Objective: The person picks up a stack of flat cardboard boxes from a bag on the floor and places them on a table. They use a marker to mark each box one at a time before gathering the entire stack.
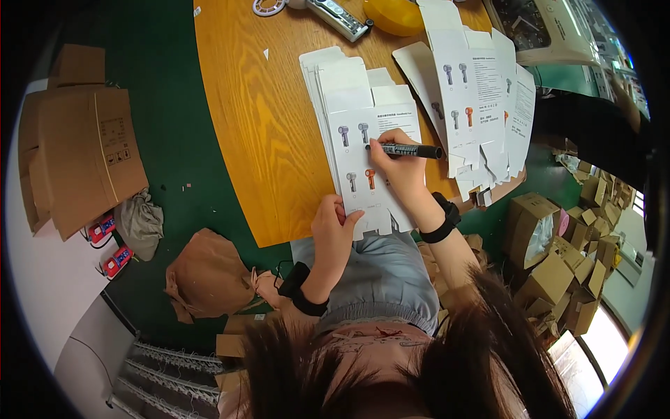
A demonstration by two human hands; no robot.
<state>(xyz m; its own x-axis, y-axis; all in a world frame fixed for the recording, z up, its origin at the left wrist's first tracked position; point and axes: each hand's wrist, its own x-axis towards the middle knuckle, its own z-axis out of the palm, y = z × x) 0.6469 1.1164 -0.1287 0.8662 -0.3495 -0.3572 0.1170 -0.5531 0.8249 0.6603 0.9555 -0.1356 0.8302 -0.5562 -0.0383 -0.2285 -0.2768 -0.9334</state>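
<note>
A black marker (pixel 419 151) is gripped in my right hand (pixel 401 167), its tip end pointing left at the printed face of the top flat carton. That white folded-flat carton (pixel 352 105) lies on a stack of the same kind at the table's near edge, printed with small handheld fans in grey, purple and orange. My left hand (pixel 333 227) pinches the lower left edge of the carton, thumb on top and fingers curled at the side. Whether the marker's tip touches the card is hidden by my fingers.
A second pile of flat cartons (pixel 481 91) is fanned out on the right of the wooden table (pixel 244 91). At the far edge lie a grey device (pixel 338 17) and a yellow bowl-like object (pixel 394 15). Cardboard boxes (pixel 87 153) stand on the green floor at both sides.
</note>
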